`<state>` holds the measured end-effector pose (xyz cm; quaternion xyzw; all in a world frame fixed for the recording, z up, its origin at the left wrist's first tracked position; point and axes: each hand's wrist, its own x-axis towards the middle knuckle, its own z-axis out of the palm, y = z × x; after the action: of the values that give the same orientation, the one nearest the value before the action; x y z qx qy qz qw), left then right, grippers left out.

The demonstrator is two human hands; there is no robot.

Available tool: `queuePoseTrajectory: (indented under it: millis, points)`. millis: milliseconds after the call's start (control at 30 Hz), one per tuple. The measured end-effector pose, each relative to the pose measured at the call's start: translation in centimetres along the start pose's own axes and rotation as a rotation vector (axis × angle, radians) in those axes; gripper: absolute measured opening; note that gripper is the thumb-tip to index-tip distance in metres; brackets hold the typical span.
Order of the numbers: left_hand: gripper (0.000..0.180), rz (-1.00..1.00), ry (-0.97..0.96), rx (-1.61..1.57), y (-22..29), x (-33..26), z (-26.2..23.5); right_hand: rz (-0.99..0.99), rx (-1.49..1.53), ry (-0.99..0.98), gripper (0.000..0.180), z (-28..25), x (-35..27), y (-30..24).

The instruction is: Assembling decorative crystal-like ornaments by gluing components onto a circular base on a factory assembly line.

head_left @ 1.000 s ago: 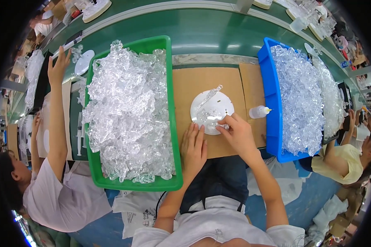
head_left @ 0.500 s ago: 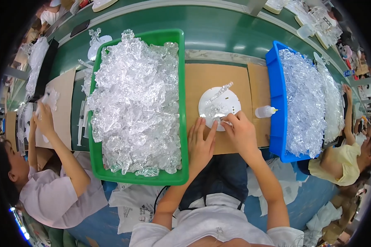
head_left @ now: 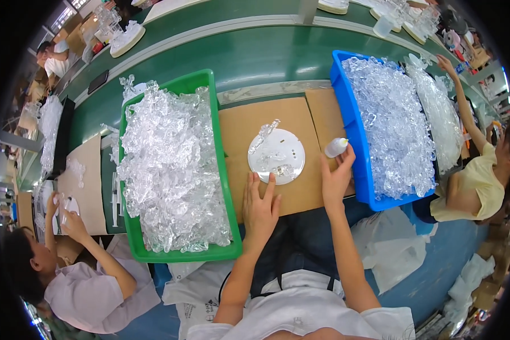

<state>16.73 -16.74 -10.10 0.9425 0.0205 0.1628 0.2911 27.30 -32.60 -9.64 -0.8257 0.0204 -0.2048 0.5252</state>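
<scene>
A round white disc [head_left: 293, 148] rests on the brown cardboard, with clear plastic pieces [head_left: 273, 158] on it. One of these, a clear ribbed stem [head_left: 264, 135], reaches past the disc's far left edge. Spread across the cardboard at the disc's near left is my left hand [head_left: 260, 208], open, its fingertips at the rim and holding nothing. To the right of the disc, my right hand [head_left: 338, 180] has its thumb and fingers around a small white squeeze bottle [head_left: 335, 148] with a yellow tip. The bottle tilts, tip toward the blue bin.
At left stands a green bin [head_left: 225, 198] heaped with clear plastic parts; at right, a similarly filled blue bin [head_left: 354, 122]. Syringes [head_left: 115, 198] lie beyond the green bin. Co-workers sit at left [head_left: 90, 294] and right [head_left: 476, 187]. A green bench surface [head_left: 249, 54] runs behind.
My right hand has left the clear piece on the disc and moved right to the bottle, closing on it. My left fingers have spread near the rim. The whole view has turned and shifted.
</scene>
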Motion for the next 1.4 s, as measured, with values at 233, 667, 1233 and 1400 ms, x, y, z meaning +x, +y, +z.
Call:
queuePoseTrajectory:
  millis: [233, 667, 1233, 1400]
  points:
    - [0.056, -0.045, 0.076, 0.121, 3.5, 0.9, 3.0, 0.003, 0.021, -0.051, 0.054, -1.8, -1.7, -1.0]
    - [0.052, 0.004, -0.031, 0.08, 4.5, 3.5, 2.0, 0.15, 0.062, -0.244, 0.048, -6.6, -6.5, -1.9]
    - [0.027, 0.039, 0.16, 0.397, 4.2, 5.7, 4.0, 0.203, 0.131, -0.255, 0.045, -6.8, -6.0, -1.5]
    - [0.029, -0.018, 0.066, 0.272, 4.2, 5.4, 3.5, 0.147, 0.026, -0.319, 0.037, -7.1, -5.2, -1.6]
